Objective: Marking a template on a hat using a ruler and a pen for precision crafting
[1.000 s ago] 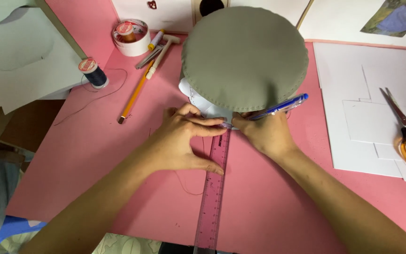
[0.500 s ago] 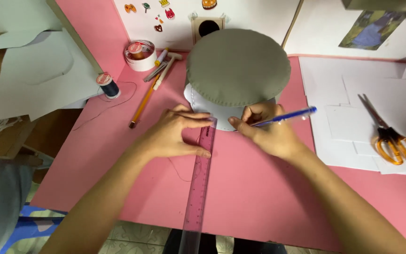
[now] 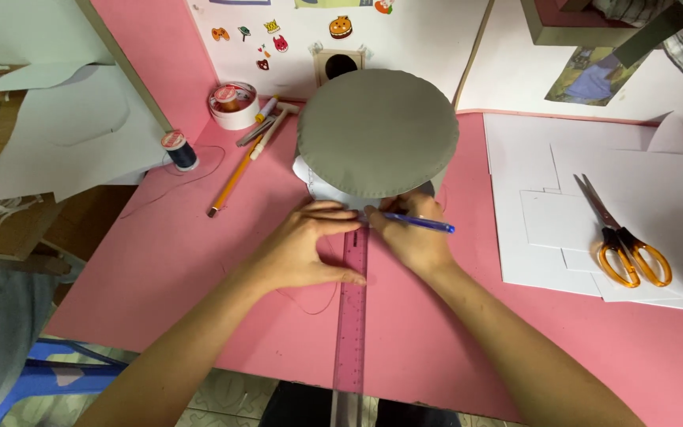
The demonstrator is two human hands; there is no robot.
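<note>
Ruler: pink see-through ruler [image 3: 351, 316] lies lengthwise on the pink sheet [image 3: 199, 261], running from the table's near edge up to the grey piece.
Left hand: my left hand [image 3: 306, 245] presses flat on the ruler's top end, fingers spread narrow and pushing down, thumb along the ruler's left edge; it grips nothing, it only pins.
Right hand: my right hand [image 3: 414, 237] pinches a blue pen [image 3: 416, 224] between thumb and fingers, closed around the barrel, tip aimed left at the ruler's top end.
Grey piece: round grey fabric-covered disc [image 3: 377, 142], stitched around its rim, sits on a white base [image 3: 318, 180] just beyond my fingertips, at the back middle of the sheet.
Done so far: I judge the disc finished, since the seam looks complete around the visible edge; the ruler is lined up and held.
Line on the sheet: I cannot tell whether any pen mark is drawn yet; none shows along the ruler.
Left to do: the marking beside the ruler seems barely started, judging by the pen sitting at its very top.
Loose thread: thin red thread [image 3: 310, 304] curls on the sheet under my left wrist.
Nearby: orange-handled scissors [image 3: 622, 245] rest on white card sheets [image 3: 547, 237] well to the right; a thread spool [image 3: 179, 150], a pencil [image 3: 235, 178] and a tape roll [image 3: 232, 105] lie to the left rear, untouched.
</note>
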